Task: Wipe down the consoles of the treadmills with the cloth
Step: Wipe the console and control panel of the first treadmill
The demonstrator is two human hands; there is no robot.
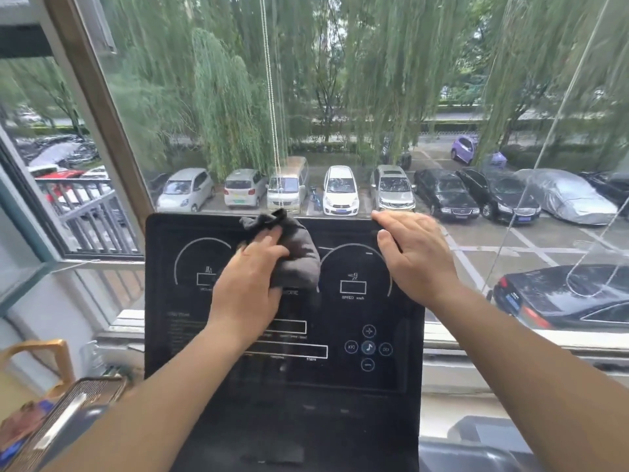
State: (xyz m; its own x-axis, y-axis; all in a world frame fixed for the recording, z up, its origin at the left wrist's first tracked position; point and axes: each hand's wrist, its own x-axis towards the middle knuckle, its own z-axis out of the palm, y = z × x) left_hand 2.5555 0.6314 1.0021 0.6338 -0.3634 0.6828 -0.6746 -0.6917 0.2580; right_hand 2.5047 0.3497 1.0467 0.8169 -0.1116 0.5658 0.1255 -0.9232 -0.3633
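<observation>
A black treadmill console (340,369) with white dial outlines and round buttons fills the centre of the head view. My left hand (250,284) presses a dark grey cloth (299,253) flat against the upper middle of the panel, between the two dials. The cloth bunches up past my fingertips to the console's top edge. My right hand (413,257) lies on the upper right corner of the console, fingers over the top edge and thumb on the panel face, holding nothing else.
A large window (340,97) stands right behind the console, with a bead cord (272,97) hanging down to the console's top edge. A windowsill (510,338) runs behind. A gold-framed object (41,362) and a ribbed grey item (68,413) sit at lower left.
</observation>
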